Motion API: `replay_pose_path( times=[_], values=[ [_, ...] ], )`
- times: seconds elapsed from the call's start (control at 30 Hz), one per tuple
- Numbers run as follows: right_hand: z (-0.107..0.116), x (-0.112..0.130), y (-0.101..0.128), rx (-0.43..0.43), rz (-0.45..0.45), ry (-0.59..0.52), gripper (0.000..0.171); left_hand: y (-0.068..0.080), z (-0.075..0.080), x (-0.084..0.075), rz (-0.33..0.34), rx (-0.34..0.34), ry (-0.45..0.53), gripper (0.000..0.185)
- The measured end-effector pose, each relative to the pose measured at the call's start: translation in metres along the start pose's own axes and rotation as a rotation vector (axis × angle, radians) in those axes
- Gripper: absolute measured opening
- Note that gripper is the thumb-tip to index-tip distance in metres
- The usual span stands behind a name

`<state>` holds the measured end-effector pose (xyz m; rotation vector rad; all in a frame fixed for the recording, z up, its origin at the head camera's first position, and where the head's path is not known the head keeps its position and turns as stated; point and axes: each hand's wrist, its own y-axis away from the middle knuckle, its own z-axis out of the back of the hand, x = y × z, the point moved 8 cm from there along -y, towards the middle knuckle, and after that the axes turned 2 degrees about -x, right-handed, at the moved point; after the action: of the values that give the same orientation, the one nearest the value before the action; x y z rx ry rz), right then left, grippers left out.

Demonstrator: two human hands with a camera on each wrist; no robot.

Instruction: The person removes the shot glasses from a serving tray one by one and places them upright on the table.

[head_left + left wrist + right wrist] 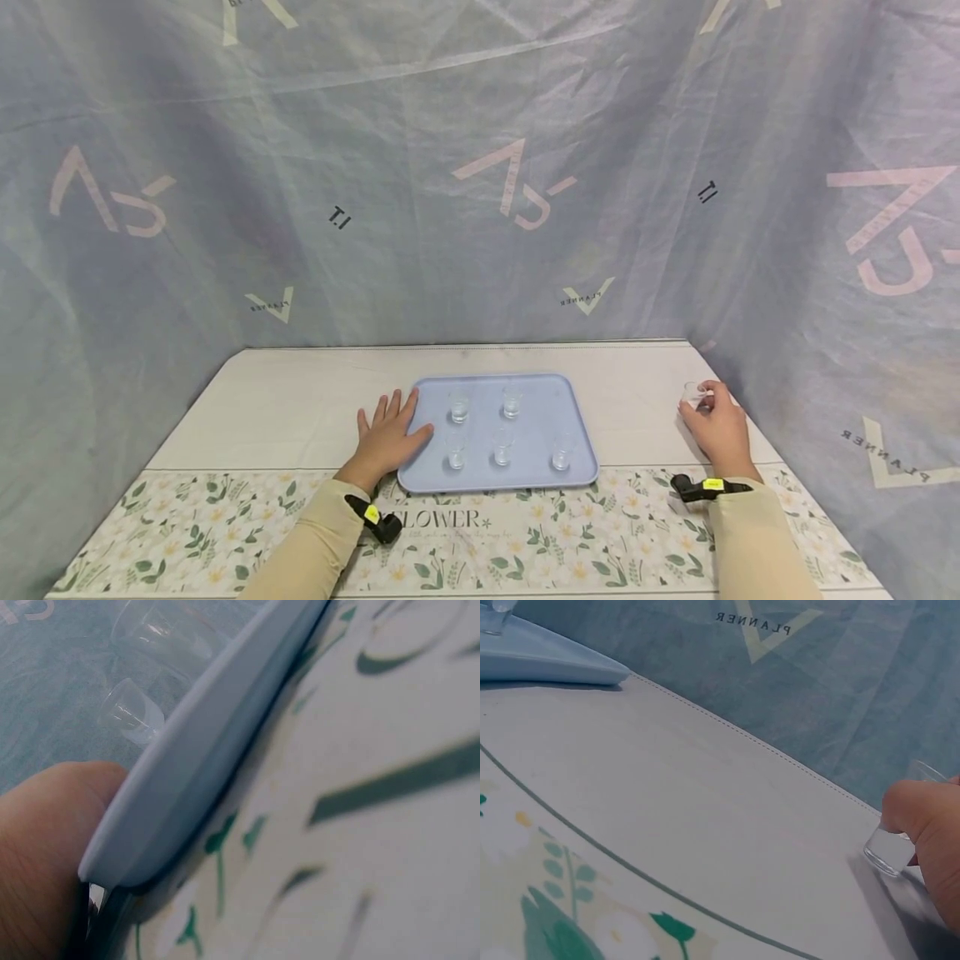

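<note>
Clock centre taken as the pale blue tray [538,421]; on it stand five small clear cups, one each at about 10 [459,410], 1 [512,407], 4 [561,458], 6 [502,454] and 8 o'clock [456,457]; left hand [386,437] at 9 o'clock, fingers spread, thumb over the tray's rim; right hand [723,429] near 3 o'clock, well apart from the tray, pinching a sixth clear cup [692,394]; white tablecloth [300,408] beneath, its flowered band [187,525] running from 8 to 4 o'clock; grey-blue curtain [420,250] at 12.
</note>
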<state>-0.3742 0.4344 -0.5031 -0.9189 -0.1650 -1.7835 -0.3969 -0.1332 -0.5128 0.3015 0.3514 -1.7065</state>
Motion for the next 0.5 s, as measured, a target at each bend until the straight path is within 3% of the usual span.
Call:
replay_pose_path(
  times=[0.1, 0.23, 0.33, 0.5],
  values=[
    [0.000, 0.001, 0.001, 0.005, -0.012, 0.012, 0.050, 0.000, 0.000, 0.000, -0.003, -0.004, 0.006, 0.081],
    [0.002, 0.004, 0.002, -0.006, -0.034, 0.001, 0.068, 0.000, 0.000, -0.001, -0.009, -0.011, 0.006, 0.080],
    [0.006, 0.009, 0.002, -0.058, -0.017, -0.025, 0.078, 0.000, 0.000, -0.001, -0.007, -0.004, 0.005, 0.080],
    [0.007, 0.026, 0.005, -0.158, 0.062, -0.057, 0.076, 0.000, 0.001, -0.001, -0.007, -0.006, 0.007, 0.080]
  ],
)
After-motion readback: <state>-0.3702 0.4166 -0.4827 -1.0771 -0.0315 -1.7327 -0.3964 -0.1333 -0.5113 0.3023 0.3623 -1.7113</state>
